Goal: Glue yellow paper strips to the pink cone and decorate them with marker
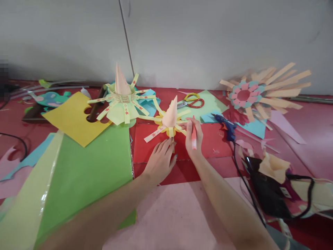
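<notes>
A small paper craft (170, 116) with a pale peach cone, a yellow scalloped base and pale strips radiating outward stands on a red sheet. One strip (154, 134) carries red stars and lettering. My left hand (160, 156) pinches the craft's front strip against the surface, its fingertips just below the cone. In my right hand (194, 137) is a red marker (194, 134), held like a pen beside the right-hand strips; its tip is hard to make out. Behind to the left stands a larger, similar paper craft (122, 95) with star-marked strips.
Red-and-yellow-handled scissors (192, 100) lie behind the cone. A blue glue gun (228, 127) with a black cord rests to the right, near a power strip (286, 191). Green (96, 173) and yellow sheets (75, 119) spread leftward. A paper flower (243, 96) leans at the back right.
</notes>
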Demonstrator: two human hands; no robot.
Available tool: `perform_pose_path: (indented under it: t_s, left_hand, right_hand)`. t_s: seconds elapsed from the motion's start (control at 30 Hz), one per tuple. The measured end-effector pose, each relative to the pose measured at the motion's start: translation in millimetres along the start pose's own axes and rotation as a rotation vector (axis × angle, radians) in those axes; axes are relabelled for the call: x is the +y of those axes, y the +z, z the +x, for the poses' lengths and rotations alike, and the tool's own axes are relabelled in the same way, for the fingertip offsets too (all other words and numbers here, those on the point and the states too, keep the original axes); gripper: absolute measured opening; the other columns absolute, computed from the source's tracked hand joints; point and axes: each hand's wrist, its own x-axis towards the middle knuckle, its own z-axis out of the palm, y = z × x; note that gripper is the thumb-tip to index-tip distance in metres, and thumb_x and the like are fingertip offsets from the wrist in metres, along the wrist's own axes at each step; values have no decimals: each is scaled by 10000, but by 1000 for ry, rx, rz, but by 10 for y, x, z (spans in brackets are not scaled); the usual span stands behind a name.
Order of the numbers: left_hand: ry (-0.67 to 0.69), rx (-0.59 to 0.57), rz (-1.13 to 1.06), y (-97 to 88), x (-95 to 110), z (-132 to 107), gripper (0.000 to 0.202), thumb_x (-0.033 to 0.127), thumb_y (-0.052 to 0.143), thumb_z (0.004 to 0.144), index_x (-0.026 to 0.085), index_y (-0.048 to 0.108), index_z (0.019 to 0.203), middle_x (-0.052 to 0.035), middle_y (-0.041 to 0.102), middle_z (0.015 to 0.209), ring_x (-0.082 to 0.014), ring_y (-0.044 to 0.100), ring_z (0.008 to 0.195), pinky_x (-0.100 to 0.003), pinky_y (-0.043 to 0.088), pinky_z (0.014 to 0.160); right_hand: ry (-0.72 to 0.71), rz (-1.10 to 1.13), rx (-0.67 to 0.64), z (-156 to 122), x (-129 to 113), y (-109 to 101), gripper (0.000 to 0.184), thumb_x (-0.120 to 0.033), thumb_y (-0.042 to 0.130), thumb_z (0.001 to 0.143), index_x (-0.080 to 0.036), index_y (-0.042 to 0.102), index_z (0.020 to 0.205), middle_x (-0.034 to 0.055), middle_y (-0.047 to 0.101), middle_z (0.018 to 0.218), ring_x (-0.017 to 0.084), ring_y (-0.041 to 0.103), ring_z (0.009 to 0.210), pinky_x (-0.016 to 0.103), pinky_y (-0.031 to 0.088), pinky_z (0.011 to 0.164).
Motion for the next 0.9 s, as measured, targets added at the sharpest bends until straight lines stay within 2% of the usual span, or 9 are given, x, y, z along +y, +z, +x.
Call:
perform_pose_path:
  t_s: [0.13,0.3,0.47,0.57,0.7,0.83,0.9]
  left_hand:
    - [-12,-41,64,6,12,-2,439,232,410,908,70,382,1315,-164,422,1401,-266,414,1284,-421,372,1052]
    - [-41,-64,92,8,9,-6,447,248,367,923,71,372,1334,-167,455,1378,-259,444,1267,-437,352,1072]
    - [-10,-106,51,6,10,-11,436,275,383,930,88,386,1324,-156,443,1392,-256,426,1284,-428,363,1072]
    - [9,-93,37,-4,22,-9,428,286,395,929,90,395,1310,-155,463,1375,-254,444,1271,-423,378,1063]
    - [64,-77,13,-13,34,-1,399,250,389,926,70,406,1282,-162,520,1318,-228,471,1250,-407,391,1057]
    - [59,-89,1,-11,35,1,393,247,400,923,72,411,1275,-169,503,1331,-236,481,1240,-398,423,1030]
    - [54,-100,7,-5,33,-1,391,254,394,928,82,415,1278,-163,504,1331,-243,477,1242,-410,419,1032]
  right_hand:
    - [46,43,-45,39,3,13,264,-440,383,908,-215,520,932,2,661,708,133,656,671,277,528,715]
    - [-3,-195,-147,-23,-40,-25,204,-404,400,906,-228,501,884,0,676,718,135,672,629,243,508,606]
    - [-37,-323,-140,-80,-24,-61,186,-372,404,906,-223,516,895,25,698,744,155,692,679,248,510,603]
    - [-55,-282,-104,-91,-17,-83,197,-356,402,912,-222,546,925,23,693,752,146,679,692,256,516,647]
    - [-110,-119,-103,-77,-29,-105,257,-341,392,921,-226,595,1028,4,653,715,125,635,655,262,514,672]
    - [-130,-17,-103,-25,-44,-89,334,-395,398,912,-201,670,905,7,577,619,135,588,613,283,506,646]
    - [-119,21,-166,3,-53,-70,363,-406,387,914,-198,676,845,6,558,595,135,585,612,282,505,648]
